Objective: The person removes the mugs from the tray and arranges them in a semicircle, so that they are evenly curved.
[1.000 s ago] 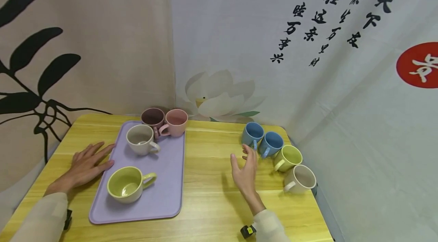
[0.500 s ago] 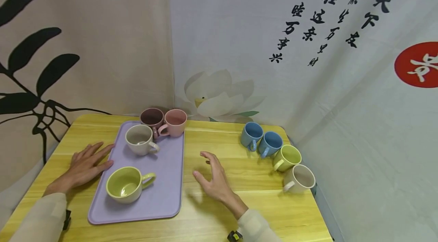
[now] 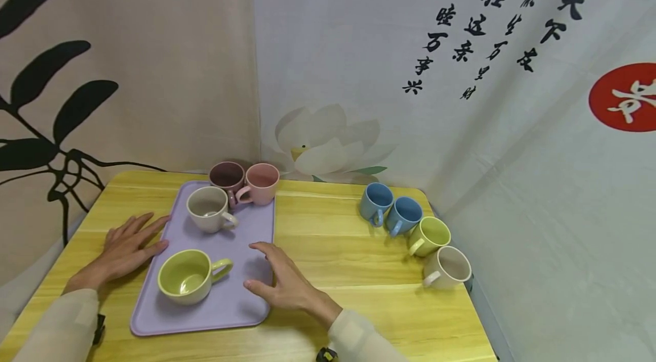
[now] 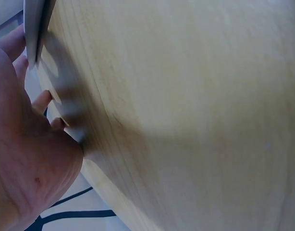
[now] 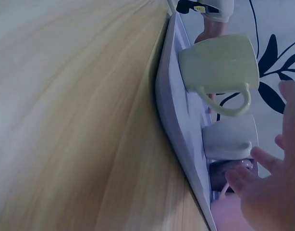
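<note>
My left hand (image 3: pixel 124 248) rests with its fingers spread at the left edge of the purple tray (image 3: pixel 246 311); the left wrist view shows fingers at the tray's side. Over the tray's right edge my right hand (image 3: pixel 287 282) hangs with thumb and fingers apart, holding nothing. Its fingertips face the handle of a yellow-green cup (image 3: pixel 185 276), which stands upright at the front of the tray. Behind that cup stand a white cup (image 3: pixel 207 208), a dark mauve cup (image 3: pixel 227 175) and a pink cup (image 3: pixel 262 182), the last two at the tray's far edge.
At the table's right edge, a row holds two blue cups, the nearer one (image 3: pixel 405 215) beside a second yellow-green cup (image 3: pixel 430 235), then another white cup (image 3: pixel 448 267). The wooden table (image 3: pixel 328 242) meets a printed curtain (image 3: pixel 328 54) at the back.
My right hand has moved left from beside the blue cups, across the table, to the tray's right edge. The left hand and all the cups stay where they were.
</note>
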Demonstrator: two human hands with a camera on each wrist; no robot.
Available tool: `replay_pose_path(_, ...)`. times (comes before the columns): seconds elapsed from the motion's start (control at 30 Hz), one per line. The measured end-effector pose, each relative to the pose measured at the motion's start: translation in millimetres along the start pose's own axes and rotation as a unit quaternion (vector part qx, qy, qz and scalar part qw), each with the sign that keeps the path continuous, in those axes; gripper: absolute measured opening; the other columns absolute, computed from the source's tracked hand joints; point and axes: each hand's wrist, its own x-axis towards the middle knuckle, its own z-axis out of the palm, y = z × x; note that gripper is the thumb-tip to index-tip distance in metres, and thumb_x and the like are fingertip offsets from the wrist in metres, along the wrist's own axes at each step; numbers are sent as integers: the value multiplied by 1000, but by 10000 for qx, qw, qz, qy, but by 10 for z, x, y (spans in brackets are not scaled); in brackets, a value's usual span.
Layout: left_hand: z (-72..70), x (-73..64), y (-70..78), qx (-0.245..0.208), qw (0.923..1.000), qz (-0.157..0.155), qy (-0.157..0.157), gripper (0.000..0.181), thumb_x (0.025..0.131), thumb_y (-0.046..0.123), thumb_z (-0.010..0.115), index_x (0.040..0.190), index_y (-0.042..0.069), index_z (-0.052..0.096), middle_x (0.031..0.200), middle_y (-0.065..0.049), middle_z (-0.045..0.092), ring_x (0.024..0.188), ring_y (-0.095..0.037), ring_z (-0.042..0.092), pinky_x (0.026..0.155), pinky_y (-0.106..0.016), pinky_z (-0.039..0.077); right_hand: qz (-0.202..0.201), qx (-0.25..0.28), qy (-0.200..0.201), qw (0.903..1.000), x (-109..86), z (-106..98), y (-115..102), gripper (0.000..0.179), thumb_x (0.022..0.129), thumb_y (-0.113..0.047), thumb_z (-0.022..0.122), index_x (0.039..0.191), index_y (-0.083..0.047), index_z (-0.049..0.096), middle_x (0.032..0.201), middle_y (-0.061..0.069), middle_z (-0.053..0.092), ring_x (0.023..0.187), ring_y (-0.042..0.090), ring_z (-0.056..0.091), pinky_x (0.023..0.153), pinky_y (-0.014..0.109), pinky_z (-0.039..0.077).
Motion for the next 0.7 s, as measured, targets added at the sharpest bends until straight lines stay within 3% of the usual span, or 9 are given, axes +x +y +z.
replay_pose_path(0.23,2,-1,-3,-40,10000,-2,-13,76,117,50,55,179,17,29,179,-44,16,163,-76,7,121,-93,3,-48,-95,-443,9990,115,128,-51,74,110,-45,71,174,-25,38,179,0,47,168,18,45,138,40,40)
replay_pose_path(0.7,-6,-4,9,100,9999,38,31,75,117,49,56,179,16,30,178,-45,19,161,-75,11,120,-91,9,-384,-328,-761,9958,229,321,-122,69,113,-43,67,172,-20,41,176,0,53,165,14,49,137,33,40)
